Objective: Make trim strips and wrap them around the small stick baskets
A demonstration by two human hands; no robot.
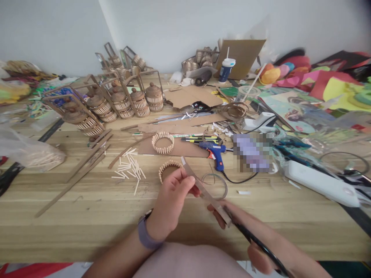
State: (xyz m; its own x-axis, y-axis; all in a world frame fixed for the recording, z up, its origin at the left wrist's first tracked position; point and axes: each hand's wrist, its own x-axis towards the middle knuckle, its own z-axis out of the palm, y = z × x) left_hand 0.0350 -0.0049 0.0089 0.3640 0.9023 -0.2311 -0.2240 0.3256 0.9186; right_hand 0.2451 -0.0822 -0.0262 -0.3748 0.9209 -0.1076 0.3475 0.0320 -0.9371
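My left hand point(176, 193) is closed in a pinch on a narrow brown cardboard strip point(207, 195), which slants down to the right. Its fingers are near the strip's upper end. My right hand point(249, 220) grips black-handled scissors point(257, 243), whose front part meets the strip's lower end; whether the blades are apart cannot be seen. Just beyond my left hand stands a ring of short wooden sticks point(164, 170), partly hidden by that hand. A second stick ring point(163, 143) sits behind it on a piece of cardboard point(188, 148).
Loose sticks point(130, 168) lie to the left, near long cardboard strips point(78, 170). A blue glue gun point(216, 152) with its cable is right of the rings. Small lidded stick baskets with tall handles point(124, 102) stand back left. A white power strip point(321, 183) is at right.
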